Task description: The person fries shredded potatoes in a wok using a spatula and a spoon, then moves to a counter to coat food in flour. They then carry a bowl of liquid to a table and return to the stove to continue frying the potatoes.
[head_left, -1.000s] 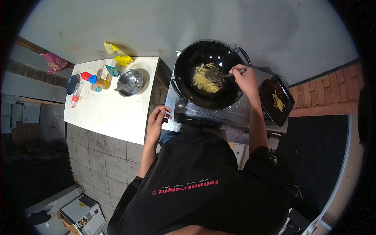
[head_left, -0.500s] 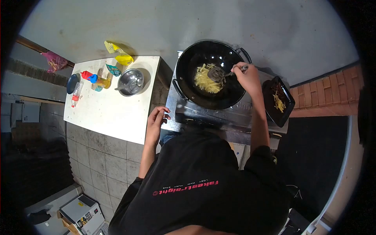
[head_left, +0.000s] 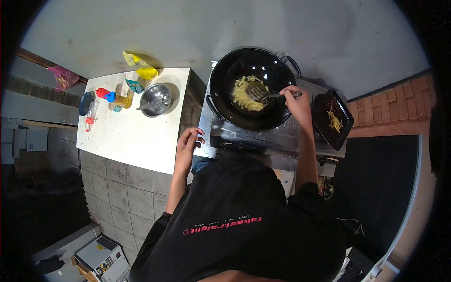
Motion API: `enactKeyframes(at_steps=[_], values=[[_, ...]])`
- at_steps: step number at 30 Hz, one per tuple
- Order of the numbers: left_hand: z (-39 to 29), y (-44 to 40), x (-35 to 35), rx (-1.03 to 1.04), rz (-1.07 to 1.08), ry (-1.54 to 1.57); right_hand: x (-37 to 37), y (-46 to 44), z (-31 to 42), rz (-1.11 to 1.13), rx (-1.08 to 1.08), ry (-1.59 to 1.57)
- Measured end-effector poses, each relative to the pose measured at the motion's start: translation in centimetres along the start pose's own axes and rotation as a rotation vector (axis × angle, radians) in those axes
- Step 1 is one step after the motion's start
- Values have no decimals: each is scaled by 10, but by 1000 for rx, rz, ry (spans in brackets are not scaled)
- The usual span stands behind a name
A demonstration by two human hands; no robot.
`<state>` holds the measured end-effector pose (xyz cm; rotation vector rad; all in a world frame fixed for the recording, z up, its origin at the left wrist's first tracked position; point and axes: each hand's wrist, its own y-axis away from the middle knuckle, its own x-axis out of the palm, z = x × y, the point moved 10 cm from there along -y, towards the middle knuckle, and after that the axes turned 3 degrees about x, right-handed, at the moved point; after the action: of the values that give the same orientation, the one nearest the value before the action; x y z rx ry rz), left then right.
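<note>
My right hand (head_left: 299, 104) is closed around the handle of a slotted spatula (head_left: 257, 91) over the right side of a black wok (head_left: 225, 115). The spatula's head rests on a heap of pale yellow shredded strips (head_left: 246, 102) in the bottom of the wok. Loosely bent, with its fingers apart, my left hand (head_left: 188, 141) holds nothing. It hovers near the front left of the stove (head_left: 277, 136), short of the wok's left handle.
Right of the wok sits a black tray (head_left: 334, 141) with yellow strips and dark pieces. On the white table (head_left: 136, 141) at left are a metal bowl (head_left: 149, 109) with a spoon, squeeze bottles (head_left: 123, 99), a yellow packet (head_left: 146, 73) and a dark round dish (head_left: 86, 103). A wall stands behind.
My right hand has shifted slightly down, and the spatula's head has moved left onto the middle of the heap. My left hand stays in place.
</note>
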<state>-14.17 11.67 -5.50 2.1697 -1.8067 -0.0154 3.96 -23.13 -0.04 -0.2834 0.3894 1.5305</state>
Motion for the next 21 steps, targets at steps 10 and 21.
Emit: enactKeyframes(at_steps=[10,21], values=[[0,-2,-4,23,8,11,10,-25,72,-40,-165,179],[0,0,-8,15,-10,20,29,-23,111,37,-277,346]])
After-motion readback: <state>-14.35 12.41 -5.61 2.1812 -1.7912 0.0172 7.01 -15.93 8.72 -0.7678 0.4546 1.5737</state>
